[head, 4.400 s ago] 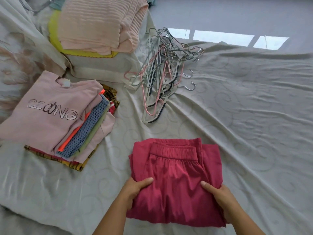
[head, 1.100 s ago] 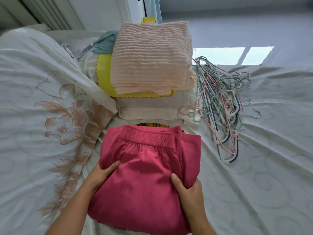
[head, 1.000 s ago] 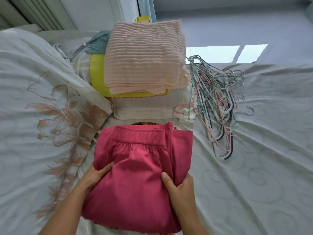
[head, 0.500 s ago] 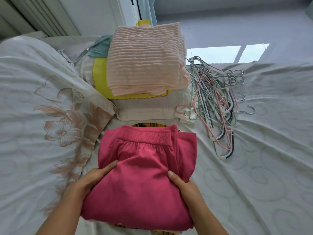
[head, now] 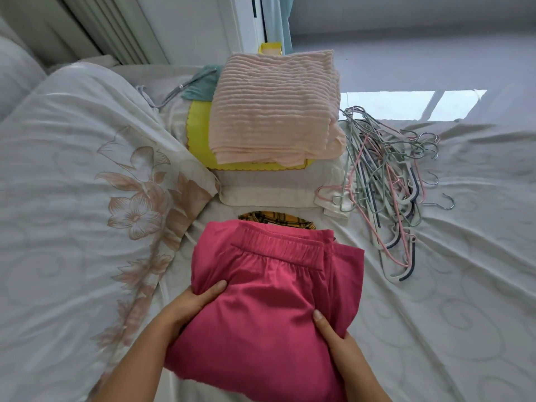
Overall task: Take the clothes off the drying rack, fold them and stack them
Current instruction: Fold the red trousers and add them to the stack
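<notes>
Two hands hold one folded red garment [head: 272,300] low over the middle of the bed [head: 449,285], on the side nearest the person. The left hand [head: 188,306] takes its left side and the right hand [head: 339,343] its right side; each grip is clamped on the cloth, thumb lying on top and fingers tucked out of sight beneath. The garment's long axis runs from the person toward the bed's far edge, leaning a little to the right. Its gathered waistband [head: 278,248] is the far end and points at the folded pile beyond; the near end passes out of view between the forearms. One strip of yellow plaid cloth [head: 275,220] shows just past the waistband, lying under the garment. Beyond it, against the far edge of the bed, one pile stands with three layers that can be counted: a cream folded cloth [head: 266,190] at the bottom, a yellow cloth [head: 200,134] with a scalloped border over it, and a thick peach ribbed blanket [head: 275,111] on top. One teal cloth [head: 200,87] peeps out behind the pile's left corner. To the right of the pile, near the bed's far edge, lies one tangled heap of hangers [head: 388,181] in pink, green, white and dark tones, too knotted to count. One flowered quilt [head: 72,184] covers the bed's left side.
</notes>
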A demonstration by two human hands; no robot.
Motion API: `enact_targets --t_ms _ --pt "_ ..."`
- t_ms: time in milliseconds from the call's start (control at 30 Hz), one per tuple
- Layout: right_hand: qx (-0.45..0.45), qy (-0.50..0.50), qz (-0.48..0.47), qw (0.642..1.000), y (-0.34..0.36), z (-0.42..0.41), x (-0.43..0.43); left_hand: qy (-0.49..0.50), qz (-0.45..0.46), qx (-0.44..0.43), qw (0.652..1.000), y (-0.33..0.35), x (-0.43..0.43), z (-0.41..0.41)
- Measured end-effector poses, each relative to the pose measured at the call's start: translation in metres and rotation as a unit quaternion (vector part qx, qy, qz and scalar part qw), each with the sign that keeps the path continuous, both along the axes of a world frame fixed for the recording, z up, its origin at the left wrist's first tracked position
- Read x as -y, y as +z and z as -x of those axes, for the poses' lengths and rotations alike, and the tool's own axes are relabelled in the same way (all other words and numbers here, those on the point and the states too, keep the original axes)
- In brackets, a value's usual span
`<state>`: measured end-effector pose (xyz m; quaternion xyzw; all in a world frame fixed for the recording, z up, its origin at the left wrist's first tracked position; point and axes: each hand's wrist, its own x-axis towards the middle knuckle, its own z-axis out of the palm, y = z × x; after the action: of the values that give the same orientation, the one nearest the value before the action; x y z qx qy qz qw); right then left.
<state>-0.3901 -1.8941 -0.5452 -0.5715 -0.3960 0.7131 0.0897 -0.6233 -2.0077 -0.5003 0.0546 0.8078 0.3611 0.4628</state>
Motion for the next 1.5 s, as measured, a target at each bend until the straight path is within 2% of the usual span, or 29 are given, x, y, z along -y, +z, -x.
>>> enact_targets --t_ms 200,300,467,567,667,767,900,1000,1100,1167,1233,1367,1500 --pt "-0.005 0.049 0.097 0.994 0.003 -0.006 -0.015 -0.040 -0.012 -0.085 0.996 0.004 -0.013 0.002" --pt "0.021 0.070 0.077 0.994 0.010 -0.004 -0.022 -0.040 -0.008 -0.081 0.996 0.002 -0.015 0.003" --pt "-0.006 0.080 0.049 0.996 0.028 -0.013 -0.040 -0.031 0.011 -0.088 0.996 0.011 -0.012 -0.001" --pt "0.002 0.061 0.075 0.995 0.026 -0.011 -0.043 -0.028 0.032 -0.113 0.993 0.015 -0.008 -0.005" --pt "0.000 0.052 0.110 0.993 0.025 -0.005 -0.038 -0.008 0.099 -0.140 0.985 0.009 0.002 -0.008" --pt "-0.015 0.052 0.128 0.990 0.026 -0.001 -0.031 0.068 0.124 -0.090 0.986 0.002 0.020 -0.009" --pt "-0.085 0.038 0.197 0.976 0.023 -0.005 -0.014 0.095 0.165 -0.019 0.982 0.006 0.047 -0.014" --pt "-0.103 0.047 0.167 0.979 0.017 -0.007 -0.009 0.100 0.147 0.104 0.979 0.008 0.063 -0.026" --pt "-0.092 0.057 0.102 0.989 0.018 -0.003 -0.010 0.165 0.071 0.159 0.971 0.000 0.066 -0.033" --pt "-0.086 0.064 0.043 0.993 0.017 -0.003 -0.013 0.222 0.022 0.134 0.966 -0.001 0.060 -0.034" --pt "-0.083 0.069 0.012 0.994 0.017 -0.004 -0.016 0.239 -0.011 0.073 0.968 0.002 0.056 -0.031" --pt "-0.075 0.078 -0.012 0.994 0.013 -0.008 -0.017 0.172 -0.037 0.069 0.982 0.010 0.048 -0.019" --pt "-0.098 0.060 0.049 0.992 0.008 -0.008 -0.013 0.101 0.009 0.031 0.994 0.007 0.042 -0.009"
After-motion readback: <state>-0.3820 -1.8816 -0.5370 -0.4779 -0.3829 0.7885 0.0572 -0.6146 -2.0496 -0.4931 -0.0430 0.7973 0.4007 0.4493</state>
